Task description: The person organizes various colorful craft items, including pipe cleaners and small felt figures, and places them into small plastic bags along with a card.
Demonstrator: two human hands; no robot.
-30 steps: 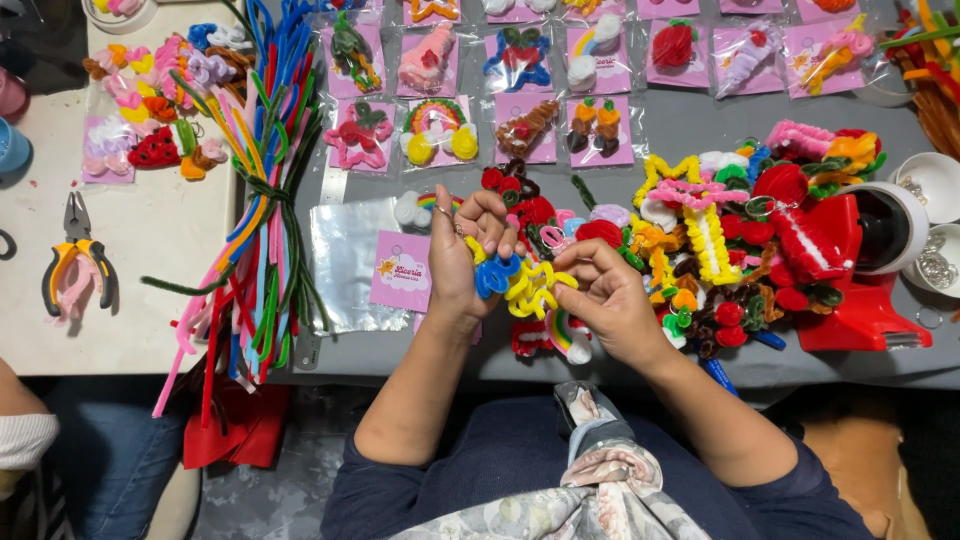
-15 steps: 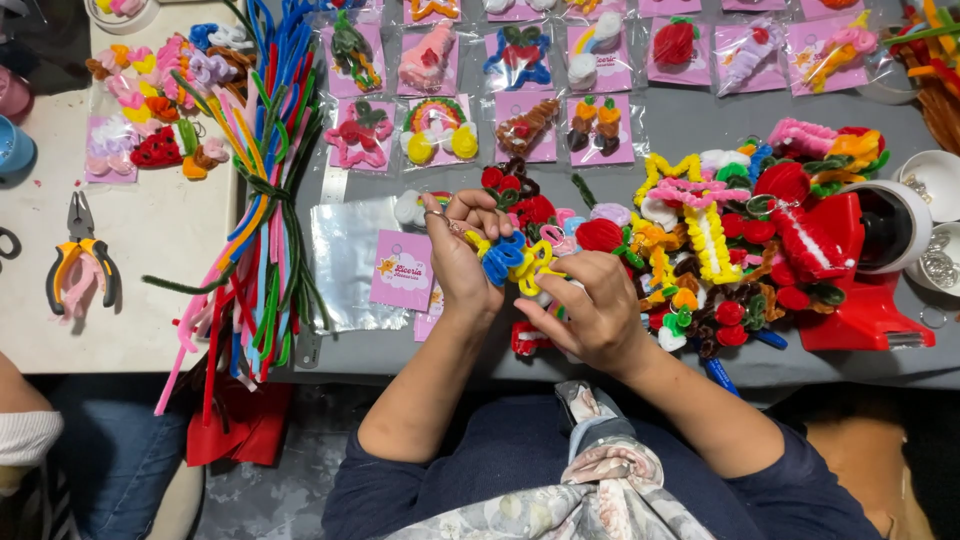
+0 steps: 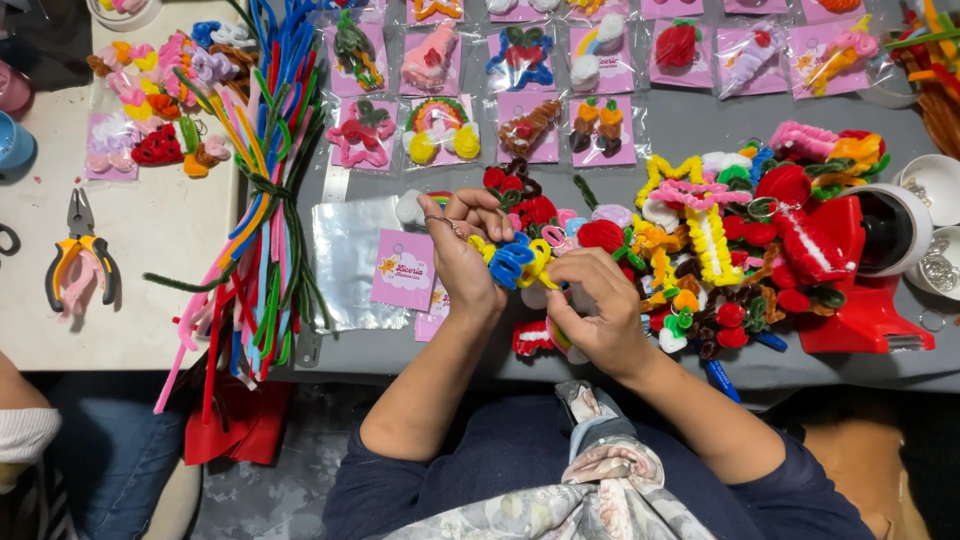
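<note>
— Fuzzy blue and yellow loops, that's what I see between my two hands: a small pipe-cleaner figure (image 3: pixel 520 262), held just above the front edge of the grey table (image 3: pixel 640 130).

— Which hand has it?

— Both. My left hand (image 3: pixel 462 245) is closed on its left side, fingers curled, and pinches what looks like a thin metal ring (image 3: pixel 447 226) between thumb and forefinger. My right hand (image 3: pixel 592 305) is closed too, fingertips pressed to the figure's right side from below.

— How does the piece look?

— Blue coils in the middle, yellow loops around them, soft and bristly. I cannot tell its full shape; my fingers cover part of it.

— And around it?

— Just left of my left hand lie a pink card (image 3: pixel 404 270) and a clear plastic sleeve (image 3: pixel 350 258). Right of my right hand sits a heap of finished figures (image 3: pixel 720 240), red, yellow and green, and beyond it a red tape dispenser (image 3: pixel 860 290). Further left, a bundle of long pipe cleaners (image 3: pixel 262 190) hangs over the table edge, and pliers (image 3: pixel 80 255) rest on the white table (image 3: pixel 150 320).
</note>
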